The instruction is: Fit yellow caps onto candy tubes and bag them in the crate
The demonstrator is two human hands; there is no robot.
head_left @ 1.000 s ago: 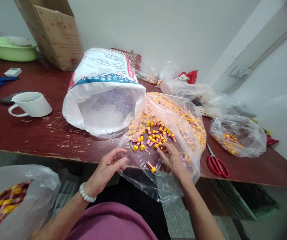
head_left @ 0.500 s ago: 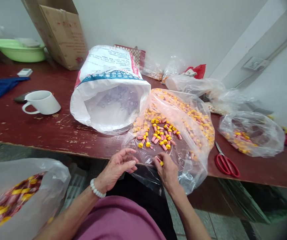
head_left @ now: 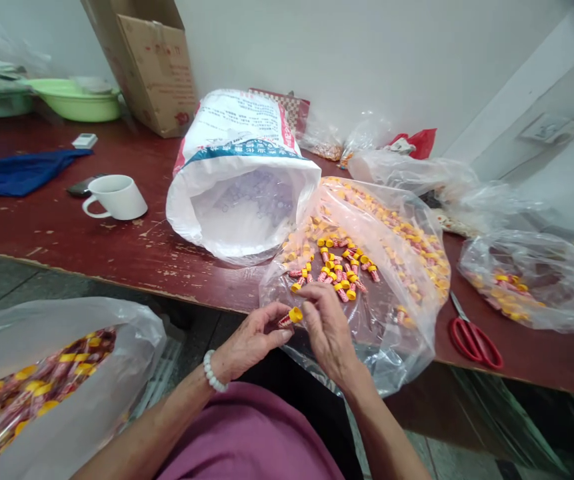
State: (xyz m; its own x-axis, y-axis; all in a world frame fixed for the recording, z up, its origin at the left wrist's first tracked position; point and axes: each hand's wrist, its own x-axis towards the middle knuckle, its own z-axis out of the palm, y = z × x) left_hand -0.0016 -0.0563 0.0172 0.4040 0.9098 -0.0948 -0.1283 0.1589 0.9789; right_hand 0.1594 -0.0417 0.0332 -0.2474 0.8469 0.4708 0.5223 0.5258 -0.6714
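Note:
My left hand point(head_left: 254, 337) is closed on a small red-and-white patterned tube with a yellow cap point(head_left: 295, 315), its cap end pointing up and right. Close beside that cap is my right hand point(head_left: 329, 330), with fingers bent and slightly apart and nothing visible between them. Behind the hands, a clear plastic bag point(head_left: 387, 347) spreads over the table edge. Many loose yellow-capped tubes point(head_left: 349, 267) lie in its mouth and further back inside it. To its left a white printed sack point(head_left: 247, 127) lies on its side, mouth facing me, with translucent purplish pieces inside.
Red-handled scissors point(head_left: 474, 340) lie right of the bag, near another clear bag point(head_left: 567, 287) of capped pieces. A white mug point(head_left: 121, 199), blue cloth point(head_left: 27, 173), green basin point(head_left: 77, 103) and cardboard box point(head_left: 159, 73) stand leftward. A large bag point(head_left: 131, 320) of wrapped pieces is lower left.
The capped tube has passed from my right hand to my left, whose fingers have closed on it. My right hand has moved up and left toward it. The view has shifted left.

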